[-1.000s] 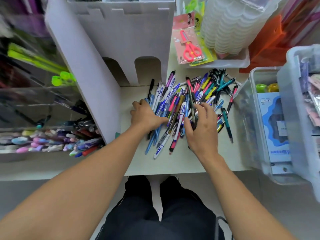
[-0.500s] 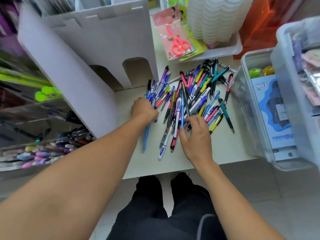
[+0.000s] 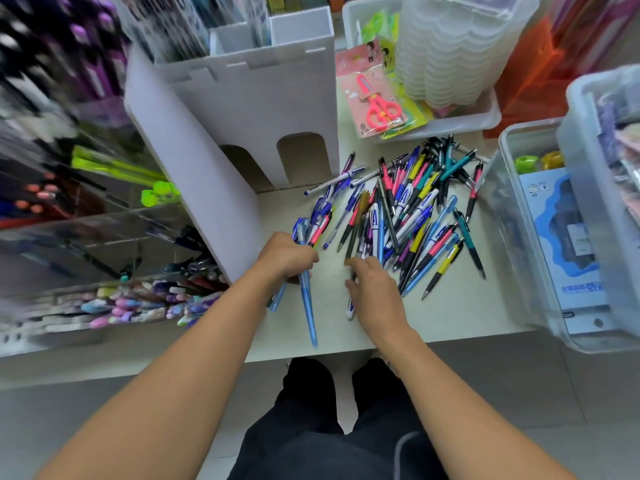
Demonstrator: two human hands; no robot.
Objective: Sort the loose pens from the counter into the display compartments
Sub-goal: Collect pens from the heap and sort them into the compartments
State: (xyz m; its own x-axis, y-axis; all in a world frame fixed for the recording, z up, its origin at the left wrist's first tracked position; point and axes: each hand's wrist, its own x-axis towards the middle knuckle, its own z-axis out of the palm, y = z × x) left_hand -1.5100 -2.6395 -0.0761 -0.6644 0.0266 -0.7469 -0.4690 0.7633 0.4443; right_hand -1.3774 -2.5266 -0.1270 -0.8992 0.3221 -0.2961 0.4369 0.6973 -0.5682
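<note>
- Left hand [image 3: 287,256] is curling its fingers round a bunch of light-blue pens [image 3: 307,299]; the barrels are sticking out below the fist toward the near bench edge, caps poking out above the knuckles.
- Right hand [image 3: 372,289] is lying palm-down just right of the left one, fingers bent over the near end of the pen pile; a white-and-blue pen [image 3: 350,308] is showing under its palm side. Can't tell if it's really gripping that pen or just pressing on it.
- An olive-brown pen [image 3: 356,223] is lying w/ its near tip right at the right hand's fingertips.
- Loose pens [image 3: 415,209] are spreading in a heap beyond and to the right of the right hand, on the pale bench [image 3: 450,313]: blue, pink, yellow, teal, black, all crossing each other.
- White cardboard display [image 3: 249,98] is standing beyond the left hand, w/ two arched openings at its base.
- Clear compartments w/ pens [image 3: 138,303] are sitting left of the left hand, blurred.
- Pink scissors pack [image 3: 375,98] is lying well beyond the right hand, against a white tray [image 3: 485,116] holding stacked clear tubs.
- Clear storage bin [image 3: 526,237] is standing well right of the right hand.
</note>
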